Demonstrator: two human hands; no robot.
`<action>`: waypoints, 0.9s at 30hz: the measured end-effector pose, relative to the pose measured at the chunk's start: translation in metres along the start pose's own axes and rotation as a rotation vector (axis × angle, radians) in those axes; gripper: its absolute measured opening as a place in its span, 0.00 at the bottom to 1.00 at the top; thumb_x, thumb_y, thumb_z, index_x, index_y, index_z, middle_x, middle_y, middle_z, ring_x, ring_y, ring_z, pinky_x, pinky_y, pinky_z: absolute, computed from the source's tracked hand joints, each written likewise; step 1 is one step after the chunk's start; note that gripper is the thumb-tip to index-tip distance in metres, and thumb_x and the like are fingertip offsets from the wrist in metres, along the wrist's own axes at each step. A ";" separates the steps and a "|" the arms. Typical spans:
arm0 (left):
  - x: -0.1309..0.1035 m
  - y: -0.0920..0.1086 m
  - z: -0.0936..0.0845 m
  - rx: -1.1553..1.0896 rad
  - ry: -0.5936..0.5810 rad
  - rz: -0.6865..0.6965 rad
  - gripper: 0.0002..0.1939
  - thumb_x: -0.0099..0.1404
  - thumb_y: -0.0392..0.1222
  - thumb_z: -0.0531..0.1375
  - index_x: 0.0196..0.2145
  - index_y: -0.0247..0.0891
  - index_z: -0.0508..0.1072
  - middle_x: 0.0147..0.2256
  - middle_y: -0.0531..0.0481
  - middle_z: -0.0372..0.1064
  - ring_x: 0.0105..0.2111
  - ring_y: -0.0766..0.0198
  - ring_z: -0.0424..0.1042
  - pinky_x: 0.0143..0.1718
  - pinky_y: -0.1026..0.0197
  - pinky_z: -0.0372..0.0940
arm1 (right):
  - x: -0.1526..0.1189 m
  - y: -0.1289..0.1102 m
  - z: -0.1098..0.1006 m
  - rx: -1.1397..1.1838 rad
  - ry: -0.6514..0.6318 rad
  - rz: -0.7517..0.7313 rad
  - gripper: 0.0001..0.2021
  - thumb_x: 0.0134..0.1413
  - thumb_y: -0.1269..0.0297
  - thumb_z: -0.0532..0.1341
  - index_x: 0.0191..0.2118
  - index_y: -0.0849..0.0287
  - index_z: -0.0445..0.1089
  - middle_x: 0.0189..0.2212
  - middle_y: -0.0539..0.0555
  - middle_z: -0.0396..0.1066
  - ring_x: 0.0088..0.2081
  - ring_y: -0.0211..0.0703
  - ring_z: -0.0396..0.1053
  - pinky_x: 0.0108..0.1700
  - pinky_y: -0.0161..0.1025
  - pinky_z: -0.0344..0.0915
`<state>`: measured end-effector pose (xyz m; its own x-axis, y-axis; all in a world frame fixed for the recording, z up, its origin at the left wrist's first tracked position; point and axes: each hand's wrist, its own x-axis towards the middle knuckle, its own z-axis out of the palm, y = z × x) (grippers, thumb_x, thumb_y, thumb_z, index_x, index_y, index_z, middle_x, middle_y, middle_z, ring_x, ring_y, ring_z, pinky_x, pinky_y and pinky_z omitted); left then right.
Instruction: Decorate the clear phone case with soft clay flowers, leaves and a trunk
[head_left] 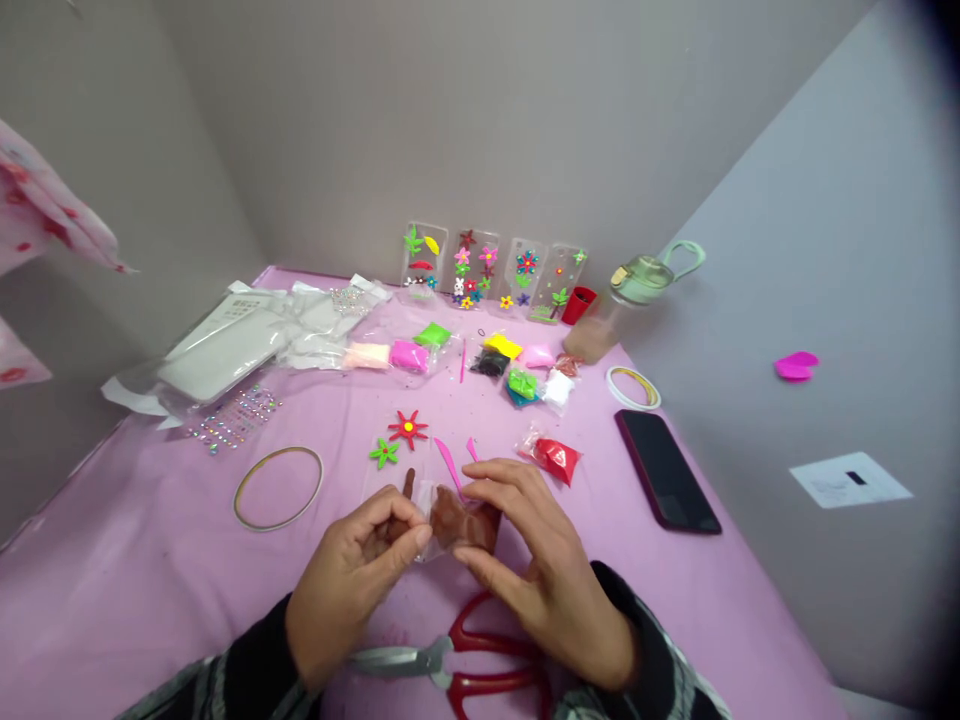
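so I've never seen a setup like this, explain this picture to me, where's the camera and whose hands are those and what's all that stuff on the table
There's no machine here, just a person's two bare hands. The only picture comes from a camera worn on that person's head, looking forward and down. The left hand and right hand hold a clear packet of something brown between them. Near them on the pink cloth lie red-handled scissors, a red flower, a green flower and a red packet. A dark phone lies to the right. At the back, four clear, decorated panels stand beside a red cup and a bottle.
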<state>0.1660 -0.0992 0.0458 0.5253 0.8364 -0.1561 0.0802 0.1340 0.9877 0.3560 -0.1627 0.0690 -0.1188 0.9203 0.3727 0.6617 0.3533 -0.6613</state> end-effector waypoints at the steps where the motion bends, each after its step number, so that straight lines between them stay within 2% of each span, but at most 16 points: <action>1: 0.000 0.000 0.000 -0.037 -0.009 -0.023 0.11 0.62 0.47 0.61 0.26 0.40 0.69 0.20 0.60 0.54 0.16 0.72 0.50 0.16 0.68 0.47 | -0.001 -0.002 0.000 -0.032 0.038 -0.005 0.17 0.59 0.66 0.65 0.52 0.53 0.64 0.52 0.59 0.66 0.53 0.53 0.63 0.55 0.52 0.64; 4: 0.001 0.000 -0.001 -0.113 -0.010 -0.059 0.13 0.59 0.48 0.64 0.25 0.39 0.68 0.19 0.61 0.53 0.16 0.73 0.48 0.15 0.69 0.44 | -0.003 -0.009 0.002 -0.132 0.134 -0.025 0.13 0.57 0.66 0.65 0.47 0.54 0.66 0.46 0.58 0.67 0.48 0.53 0.65 0.49 0.50 0.66; 7: 0.001 0.001 0.001 -0.147 0.003 -0.099 0.14 0.58 0.48 0.65 0.25 0.39 0.67 0.19 0.62 0.53 0.16 0.73 0.47 0.16 0.69 0.44 | -0.004 -0.016 0.003 -0.159 0.159 -0.055 0.12 0.57 0.70 0.63 0.47 0.55 0.67 0.46 0.59 0.66 0.47 0.53 0.64 0.49 0.50 0.64; 9: 0.000 0.001 0.002 -0.152 -0.003 -0.110 0.13 0.58 0.47 0.66 0.25 0.39 0.67 0.18 0.62 0.53 0.16 0.73 0.47 0.16 0.69 0.44 | -0.005 -0.019 0.003 -0.112 0.129 -0.037 0.09 0.58 0.70 0.62 0.45 0.56 0.68 0.43 0.57 0.67 0.45 0.51 0.64 0.47 0.49 0.63; 11: -0.001 -0.001 0.005 -0.155 -0.021 -0.092 0.13 0.57 0.46 0.67 0.24 0.39 0.67 0.18 0.62 0.52 0.17 0.72 0.48 0.18 0.69 0.46 | -0.004 -0.020 0.004 -0.033 0.059 0.058 0.04 0.59 0.65 0.64 0.39 0.56 0.68 0.37 0.55 0.67 0.40 0.48 0.64 0.42 0.45 0.62; 14: -0.002 -0.005 0.009 -0.155 -0.032 -0.062 0.14 0.55 0.46 0.68 0.23 0.38 0.69 0.20 0.59 0.56 0.21 0.69 0.55 0.23 0.68 0.53 | -0.002 -0.019 0.008 0.107 -0.063 0.270 0.10 0.59 0.60 0.66 0.32 0.57 0.67 0.32 0.51 0.66 0.37 0.44 0.64 0.38 0.41 0.60; 17: -0.003 -0.010 0.013 -0.141 -0.028 -0.061 0.12 0.52 0.44 0.68 0.22 0.37 0.70 0.24 0.56 0.60 0.25 0.67 0.60 0.27 0.67 0.57 | 0.001 -0.018 0.009 0.279 -0.138 0.416 0.09 0.59 0.65 0.65 0.30 0.57 0.67 0.31 0.48 0.66 0.36 0.40 0.65 0.39 0.38 0.60; 20: -0.002 -0.012 0.014 -0.134 -0.042 -0.077 0.10 0.51 0.42 0.68 0.22 0.37 0.70 0.24 0.56 0.62 0.25 0.67 0.60 0.27 0.67 0.57 | 0.003 -0.018 0.006 0.435 -0.172 0.488 0.08 0.62 0.69 0.61 0.30 0.58 0.69 0.31 0.48 0.66 0.35 0.38 0.64 0.39 0.36 0.61; 22: -0.002 -0.011 0.014 -0.138 -0.064 -0.107 0.12 0.53 0.44 0.68 0.23 0.37 0.69 0.22 0.58 0.60 0.22 0.69 0.57 0.23 0.68 0.55 | 0.004 -0.019 0.003 0.497 -0.181 0.501 0.08 0.62 0.70 0.60 0.30 0.58 0.69 0.31 0.48 0.65 0.35 0.38 0.64 0.39 0.36 0.61; 25: -0.003 -0.009 0.011 -0.156 -0.118 -0.178 0.15 0.58 0.50 0.64 0.26 0.39 0.66 0.17 0.63 0.52 0.15 0.73 0.48 0.16 0.69 0.46 | 0.005 -0.020 0.000 0.529 -0.169 0.497 0.09 0.59 0.74 0.59 0.28 0.59 0.66 0.30 0.48 0.64 0.34 0.38 0.62 0.38 0.36 0.59; 27: -0.003 -0.006 0.009 -0.150 -0.104 -0.177 0.14 0.60 0.50 0.63 0.26 0.39 0.65 0.17 0.64 0.51 0.15 0.73 0.47 0.16 0.70 0.46 | 0.005 -0.021 0.000 0.532 -0.159 0.503 0.10 0.55 0.77 0.58 0.26 0.58 0.63 0.29 0.47 0.63 0.33 0.38 0.61 0.36 0.35 0.58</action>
<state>0.1713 -0.1076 0.0400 0.5994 0.7347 -0.3177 0.0561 0.3574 0.9323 0.3419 -0.1653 0.0849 -0.0289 0.9911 -0.1300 0.2215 -0.1205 -0.9677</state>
